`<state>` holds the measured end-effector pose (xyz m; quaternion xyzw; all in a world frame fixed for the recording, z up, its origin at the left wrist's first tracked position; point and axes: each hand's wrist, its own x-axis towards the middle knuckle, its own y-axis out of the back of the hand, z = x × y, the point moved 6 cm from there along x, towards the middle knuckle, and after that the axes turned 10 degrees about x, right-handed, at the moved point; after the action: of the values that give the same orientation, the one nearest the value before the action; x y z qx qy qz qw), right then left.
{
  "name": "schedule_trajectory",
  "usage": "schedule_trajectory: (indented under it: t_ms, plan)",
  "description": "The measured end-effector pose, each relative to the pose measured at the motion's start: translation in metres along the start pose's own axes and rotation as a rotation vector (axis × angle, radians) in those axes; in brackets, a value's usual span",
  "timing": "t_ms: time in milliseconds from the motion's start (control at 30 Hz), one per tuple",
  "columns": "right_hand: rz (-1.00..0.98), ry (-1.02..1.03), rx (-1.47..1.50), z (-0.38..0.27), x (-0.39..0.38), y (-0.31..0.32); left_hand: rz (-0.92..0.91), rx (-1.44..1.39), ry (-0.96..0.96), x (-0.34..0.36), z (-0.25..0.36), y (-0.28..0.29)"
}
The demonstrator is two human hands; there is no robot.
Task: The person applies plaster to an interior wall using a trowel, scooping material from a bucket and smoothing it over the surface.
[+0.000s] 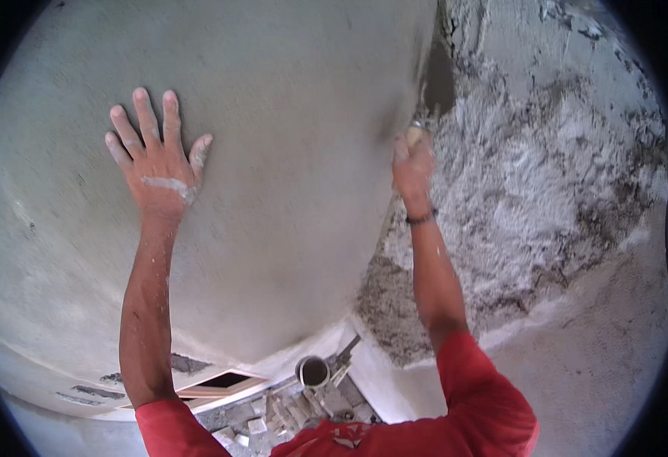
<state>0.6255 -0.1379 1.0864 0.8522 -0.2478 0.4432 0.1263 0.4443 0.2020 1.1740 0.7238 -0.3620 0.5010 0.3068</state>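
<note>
My left hand [157, 171] lies flat with spread fingers on a smooth grey plastered wall [273, 167], and a smear of pale plaster crosses its back. In my right hand [412, 167] is a trowel [438, 82], gripped by its light-coloured handle. The trowel's dark blade points upward at the edge where the smooth surface meets a band of rough mortar [517, 167]. Slight blur surrounds the right hand. Whether the blade presses on the wall is hard to tell.
Far below stands a bucket [313, 372] among rubble and broken pieces [288, 411] on the floor. A framed opening [223, 383] shows low in the wall. Smoother grey wall [578, 343] continues at the lower right, beyond the rough mortar.
</note>
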Motion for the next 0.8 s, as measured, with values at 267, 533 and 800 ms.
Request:
schedule_trajectory:
  t_ms: [267, 533, 800]
  plan:
    - [0.099, 0.497, -0.293, -0.019, 0.001, 0.002, -0.021, -0.026, 0.007, 0.000, 0.004, 0.000]
    - [0.108, 0.380, 0.034, -0.020, -0.001, 0.012, -0.027, -0.020, 0.005, 0.000, 0.000, 0.003]
    - [0.140, 0.146, 0.295, -0.032, -0.007, 0.016, -0.020, -0.010, -0.008, 0.000, -0.003, 0.002]
